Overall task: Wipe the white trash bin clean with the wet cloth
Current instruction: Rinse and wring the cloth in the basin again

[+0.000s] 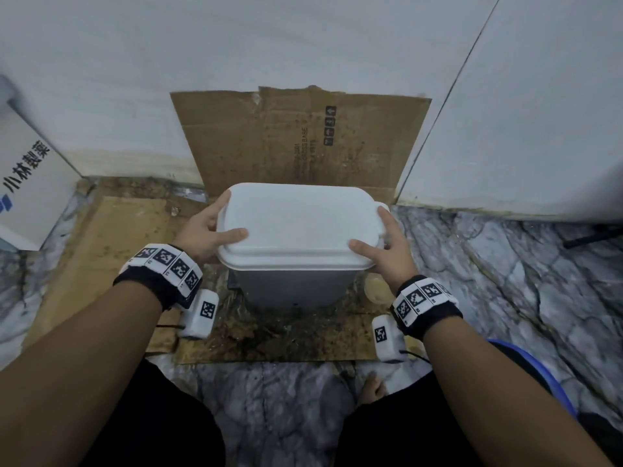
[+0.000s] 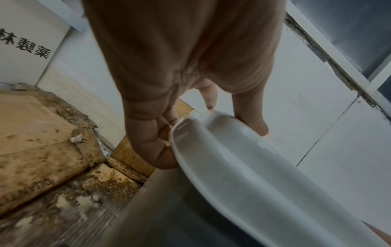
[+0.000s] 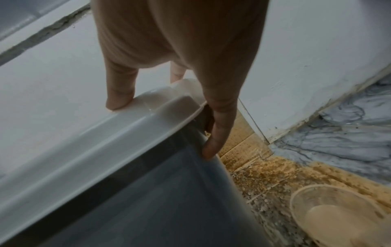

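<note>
The white trash bin stands on stained cardboard in front of me, with its white lid on top. My left hand grips the lid's left end, thumb on top and fingers curled under the rim. My right hand grips the lid's right end the same way; in the right wrist view the thumb presses on top and a finger reaches down past the rim onto the grey bin wall. No cloth is in view.
A clear plastic cup sits on the cardboard just right of the bin, under my right wrist. A white printed box stands at the left. White walls close in behind. A blue object and my bare foot are near my knees.
</note>
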The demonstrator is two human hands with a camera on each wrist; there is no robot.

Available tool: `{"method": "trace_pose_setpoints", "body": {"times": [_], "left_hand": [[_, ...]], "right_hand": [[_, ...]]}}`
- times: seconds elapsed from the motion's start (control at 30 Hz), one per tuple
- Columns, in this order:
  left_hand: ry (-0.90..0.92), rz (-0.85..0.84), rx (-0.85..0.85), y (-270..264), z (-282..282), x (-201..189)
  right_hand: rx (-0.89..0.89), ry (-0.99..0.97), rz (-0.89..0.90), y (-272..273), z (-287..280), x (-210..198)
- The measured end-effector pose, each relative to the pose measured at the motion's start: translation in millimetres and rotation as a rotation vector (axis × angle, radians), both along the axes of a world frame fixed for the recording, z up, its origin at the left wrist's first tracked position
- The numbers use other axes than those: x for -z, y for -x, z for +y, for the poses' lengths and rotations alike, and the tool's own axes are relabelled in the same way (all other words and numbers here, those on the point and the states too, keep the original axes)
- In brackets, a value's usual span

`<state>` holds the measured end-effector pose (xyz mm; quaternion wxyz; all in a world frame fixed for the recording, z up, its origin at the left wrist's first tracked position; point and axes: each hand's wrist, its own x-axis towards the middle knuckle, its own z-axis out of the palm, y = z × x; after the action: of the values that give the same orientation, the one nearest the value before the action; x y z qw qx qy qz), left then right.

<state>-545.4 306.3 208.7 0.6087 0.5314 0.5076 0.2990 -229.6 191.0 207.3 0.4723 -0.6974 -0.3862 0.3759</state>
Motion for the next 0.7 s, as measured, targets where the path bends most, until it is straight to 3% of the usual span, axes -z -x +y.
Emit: {"method": "trace_pose_setpoints", "body": {"times": [0.13, 0.53, 0.7], "left_hand": [[0.019, -0.007, -0.026, 7.6, -1.8, -2.5], [0.124, -0.016, -0.031, 28.9, -14.1, -6.5], [0.119, -0.019, -0.06, 23.9, -15.5, -4.0]], "right_hand": [[-0.013, -0.026, -0.012, 2.5, -5.7, 1.3], [-0.071, 0.142, -0.122, 21.6, -11.6, 8.4], [-0.097, 0.136, -0.055, 23.6, -14.2, 5.6]]}}
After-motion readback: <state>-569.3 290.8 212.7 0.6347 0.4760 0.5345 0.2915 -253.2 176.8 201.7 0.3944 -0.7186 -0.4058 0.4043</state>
